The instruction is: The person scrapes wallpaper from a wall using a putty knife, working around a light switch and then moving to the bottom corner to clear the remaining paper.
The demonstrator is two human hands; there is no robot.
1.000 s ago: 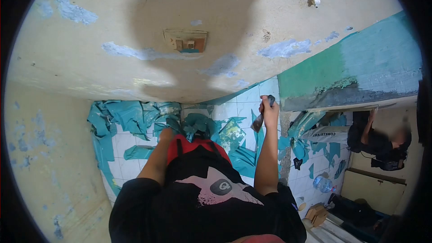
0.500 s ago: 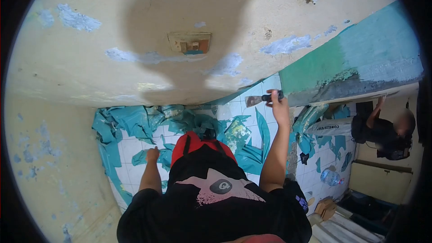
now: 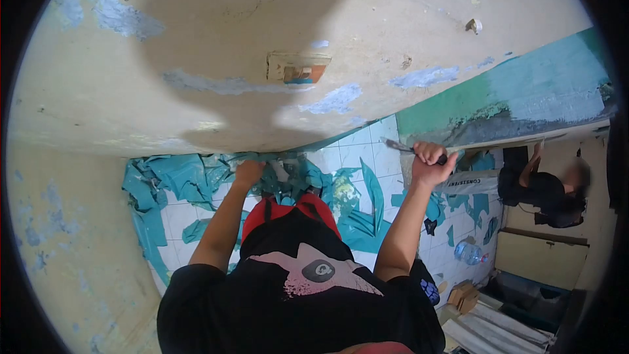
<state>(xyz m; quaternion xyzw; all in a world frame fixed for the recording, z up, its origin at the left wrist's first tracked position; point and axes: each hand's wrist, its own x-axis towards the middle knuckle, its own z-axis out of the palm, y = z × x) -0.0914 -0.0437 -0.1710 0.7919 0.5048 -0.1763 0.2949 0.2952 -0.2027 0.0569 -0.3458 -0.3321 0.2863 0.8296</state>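
My right hand (image 3: 429, 162) is closed around the dark handle of a scraper (image 3: 401, 147), whose flat blade points left toward the lower edge of the cream wall (image 3: 196, 92). My left hand (image 3: 249, 174) reaches forward to the foot of that wall, just above crumpled teal sheeting (image 3: 183, 177); whether it grips anything I cannot tell. The wall shows blue patches where paint has come off, and a small recessed box (image 3: 296, 69) sits in it. A teal-painted wall section (image 3: 524, 92) lies to the right of the scraper.
Torn teal sheeting lies over the white tiled floor (image 3: 177, 216). Another person (image 3: 544, 190) crouches at the right by a doorway. A plastic bottle (image 3: 468, 252) and wooden pieces (image 3: 462, 295) lie on the floor at lower right.
My left hand has risen from beside my leg to the foot of the wall. My right hand has shifted slightly with the scraper, which stays near the wall's lower edge.
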